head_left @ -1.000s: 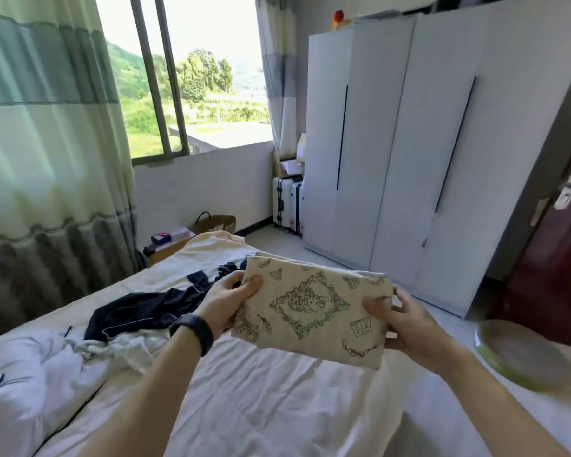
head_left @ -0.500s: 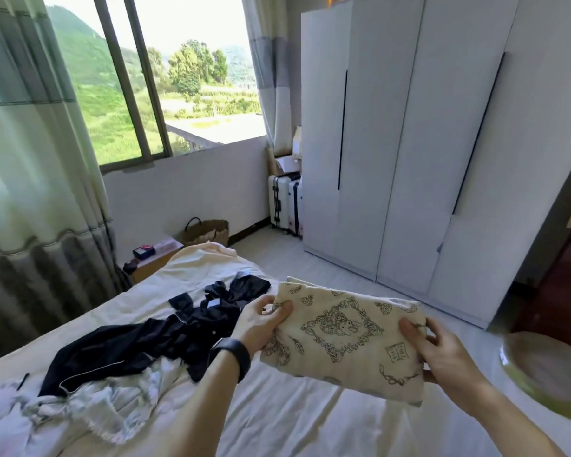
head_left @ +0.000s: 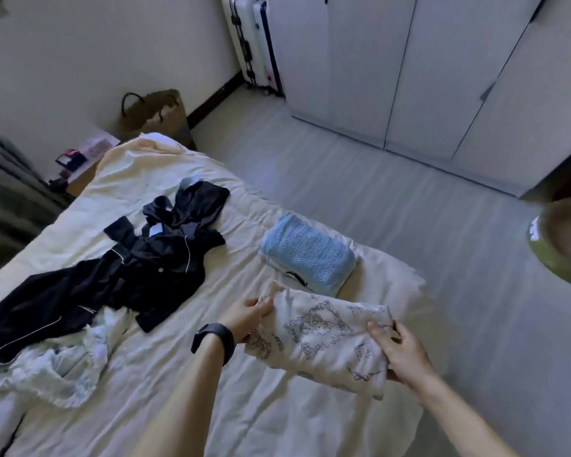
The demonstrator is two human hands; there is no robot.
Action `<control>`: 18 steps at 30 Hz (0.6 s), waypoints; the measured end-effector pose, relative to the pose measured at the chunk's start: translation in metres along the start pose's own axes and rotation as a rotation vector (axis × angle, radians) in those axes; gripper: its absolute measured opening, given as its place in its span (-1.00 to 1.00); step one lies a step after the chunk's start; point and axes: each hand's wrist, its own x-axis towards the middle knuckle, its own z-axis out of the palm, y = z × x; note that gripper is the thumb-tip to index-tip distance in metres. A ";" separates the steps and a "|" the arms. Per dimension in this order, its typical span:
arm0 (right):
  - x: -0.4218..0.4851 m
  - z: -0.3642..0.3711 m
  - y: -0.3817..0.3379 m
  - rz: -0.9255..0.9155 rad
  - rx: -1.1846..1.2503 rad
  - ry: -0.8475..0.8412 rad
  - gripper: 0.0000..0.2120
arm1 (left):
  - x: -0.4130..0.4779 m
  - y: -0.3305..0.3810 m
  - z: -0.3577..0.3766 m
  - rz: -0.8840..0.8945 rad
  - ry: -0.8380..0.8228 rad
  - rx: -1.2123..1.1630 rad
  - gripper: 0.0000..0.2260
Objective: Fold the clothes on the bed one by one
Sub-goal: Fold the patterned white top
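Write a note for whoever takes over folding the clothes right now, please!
Left hand and right hand each grip an end of the folded printed cloth, low over the bed.
Done: blue knit lies folded just beyond it.
To do: set the printed cloth down, then fold the navy pyjamas and the pale crumpled garment, both unfolded to the left.

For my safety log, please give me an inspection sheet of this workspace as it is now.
Surface: bed sheet, cream, wrinkled.
Job's things: folded printed cloth held over the sheet; folded blue knit beside it; navy pyjamas and pale garment unfolded.
Clutter: woven bag, bedside table with small items.
Hands: left hand and right hand each grip one end of the printed cloth.
Cables: nothing seen.
Surroundings: wardrobe, suitcases, floor.
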 end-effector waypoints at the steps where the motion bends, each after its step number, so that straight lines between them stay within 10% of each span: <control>1: 0.018 0.000 0.005 0.016 0.001 -0.004 -0.43 | 0.018 0.006 0.005 -0.002 0.007 0.043 -0.84; 7: 0.119 0.024 -0.009 0.051 0.031 0.027 -0.76 | 0.134 0.059 0.007 0.126 0.195 0.195 -0.88; 18: 0.280 0.086 -0.004 -0.086 0.068 0.172 -0.62 | 0.324 0.108 0.004 0.231 0.353 0.546 -0.75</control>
